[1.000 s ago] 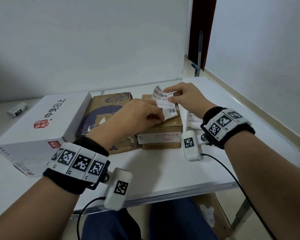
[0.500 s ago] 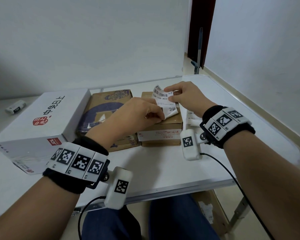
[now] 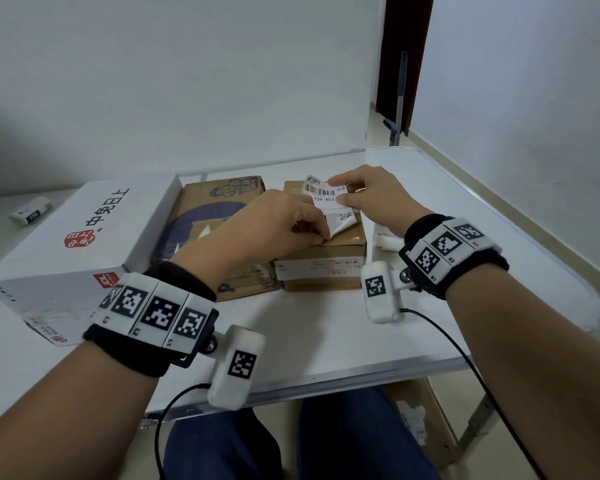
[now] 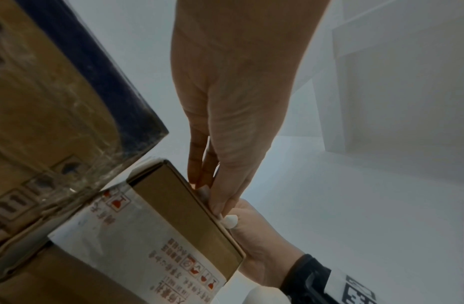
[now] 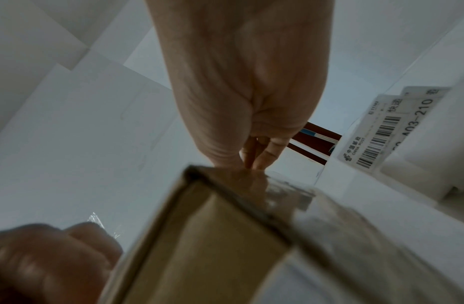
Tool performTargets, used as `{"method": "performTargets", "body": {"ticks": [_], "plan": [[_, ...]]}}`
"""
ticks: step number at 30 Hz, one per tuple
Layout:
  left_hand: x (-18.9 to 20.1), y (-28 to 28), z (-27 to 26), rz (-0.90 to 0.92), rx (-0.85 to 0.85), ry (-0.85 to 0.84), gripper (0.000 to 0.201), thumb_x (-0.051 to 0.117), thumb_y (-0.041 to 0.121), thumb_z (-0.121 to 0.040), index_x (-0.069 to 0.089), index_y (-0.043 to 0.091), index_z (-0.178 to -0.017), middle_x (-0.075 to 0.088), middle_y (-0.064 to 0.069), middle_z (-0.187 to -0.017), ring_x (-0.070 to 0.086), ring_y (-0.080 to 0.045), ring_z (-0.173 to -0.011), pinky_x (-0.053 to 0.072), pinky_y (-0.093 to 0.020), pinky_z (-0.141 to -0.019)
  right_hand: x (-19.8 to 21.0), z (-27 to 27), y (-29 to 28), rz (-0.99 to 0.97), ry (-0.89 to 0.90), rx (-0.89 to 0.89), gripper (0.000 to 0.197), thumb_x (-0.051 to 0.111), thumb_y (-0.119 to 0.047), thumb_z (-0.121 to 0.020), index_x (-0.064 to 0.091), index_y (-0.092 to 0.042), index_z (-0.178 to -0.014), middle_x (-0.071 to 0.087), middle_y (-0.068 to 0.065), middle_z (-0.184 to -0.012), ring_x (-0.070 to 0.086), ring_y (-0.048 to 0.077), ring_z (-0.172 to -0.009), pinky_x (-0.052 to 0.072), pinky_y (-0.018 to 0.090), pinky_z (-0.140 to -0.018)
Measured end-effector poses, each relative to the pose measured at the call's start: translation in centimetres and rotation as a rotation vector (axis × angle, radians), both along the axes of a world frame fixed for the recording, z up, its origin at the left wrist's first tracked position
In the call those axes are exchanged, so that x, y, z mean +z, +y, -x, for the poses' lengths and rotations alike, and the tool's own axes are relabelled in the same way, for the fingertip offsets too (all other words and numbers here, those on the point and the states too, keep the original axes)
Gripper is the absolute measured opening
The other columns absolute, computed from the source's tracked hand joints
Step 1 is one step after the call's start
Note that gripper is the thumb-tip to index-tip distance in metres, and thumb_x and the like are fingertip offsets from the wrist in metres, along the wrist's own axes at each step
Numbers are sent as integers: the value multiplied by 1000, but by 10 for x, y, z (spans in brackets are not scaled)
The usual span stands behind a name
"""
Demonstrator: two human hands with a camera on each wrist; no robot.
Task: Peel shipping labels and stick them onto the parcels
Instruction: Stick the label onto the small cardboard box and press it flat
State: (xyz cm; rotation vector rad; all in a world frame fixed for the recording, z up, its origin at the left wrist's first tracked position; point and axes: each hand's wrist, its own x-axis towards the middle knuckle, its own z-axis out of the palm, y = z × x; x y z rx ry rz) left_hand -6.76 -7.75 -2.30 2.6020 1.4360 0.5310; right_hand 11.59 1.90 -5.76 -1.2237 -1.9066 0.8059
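Note:
A white shipping label with a barcode hovers over the small brown parcel in the head view. My right hand pinches the label's upper right part. My left hand pinches its lower edge, where a corner curls up. The left wrist view shows my left fingertips at the top edge of the small parcel. In the right wrist view my right fingers reach over that parcel. Left of it lies a larger brown parcel with a dark blue print.
A big white box with red print stands at the left on the white table. More labels lie right of the small parcel. A small white object lies far left. The table's edge runs close on the right.
Both hands have shifted slightly with the label; it now lies flatter and lower over the small parcel. The boxes have not moved.

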Motion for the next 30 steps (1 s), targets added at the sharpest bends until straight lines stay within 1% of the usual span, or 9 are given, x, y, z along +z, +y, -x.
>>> {"method": "performTargets", "body": {"ticks": [5, 12, 16, 19, 20, 22, 25, 27, 30], "plan": [[0, 2, 0, 16, 8, 12, 13, 71, 17, -83, 76, 24, -92, 67, 9, -90, 54, 2, -70, 35, -1, -66, -4, -1, 2, -18, 11, -10, 26, 64, -12, -88, 71, -20, -112, 60, 12, -114, 57, 22, -108, 50, 34, -95], [2, 4, 0, 58, -4, 3, 11, 71, 17, -83, 75, 26, -89, 67, 9, -94, 57, 2, -73, 38, -3, -67, -6, -1, 2, -28, 20, -12, 24, 65, -15, -88, 72, -21, -110, 61, 7, -113, 57, 18, -106, 47, 25, -89], [6, 7, 0, 151, 2, 22, 9, 68, 24, -83, 71, 32, -86, 69, 15, -103, 59, 0, -82, 50, -24, -79, -6, -2, 1, -43, 17, -10, 24, 66, -17, -88, 72, -23, -110, 61, 2, -108, 57, 17, -106, 44, 27, -94], [13, 10, -1, 222, 47, 62, 10, 57, 48, -84, 65, 43, -85, 66, 20, -101, 59, -1, -90, 50, -32, -85, -9, -2, 1, -49, 25, -12, 24, 65, -20, -88, 71, -24, -111, 61, 2, -111, 58, 14, -106, 42, 18, -88], [14, 12, -2, 237, 66, 76, 13, 53, 50, -86, 65, 44, -88, 65, 21, -100, 58, -3, -92, 49, -32, -86, -10, -3, 1, -57, 27, -16, 24, 65, -21, -88, 71, -24, -111, 61, 1, -112, 57, 12, -106, 41, 14, -85], [15, 18, -4, 225, 99, 55, 14, 52, 40, -93, 65, 43, -93, 62, 21, -97, 55, 1, -89, 46, -26, -83, -12, -3, 0, -75, 37, -24, 24, 64, -22, -89, 70, -22, -112, 60, -3, -111, 57, 8, -104, 38, 9, -80], [10, 26, -12, 152, 112, 51, 17, 55, 27, -94, 68, 33, -103, 59, 18, -91, 50, 7, -77, 37, -11, -71, -12, -4, -1, -90, 51, -28, 26, 63, -21, -91, 68, -18, -116, 57, 0, -114, 58, 8, -102, 41, 13, -88], [6, 28, -17, 146, 97, 53, 15, 60, 28, -91, 69, 28, -104, 58, 14, -91, 52, 3, -77, 36, -9, -67, -14, -5, -1, -93, 57, -32, 27, 61, -22, -92, 67, -18, -118, 57, 4, -119, 59, 9, -105, 43, 19, -94], [3, 30, -20, 140, 106, 20, 17, 64, 33, -87, 69, 26, -102, 61, 7, -101, 56, -3, -86, 39, -6, -69, -14, -9, -1, -77, 94, -28, 28, 58, -19, -94, 64, -21, -122, 55, 1, -124, 58, 9, -107, 42, 11, -87]]}}
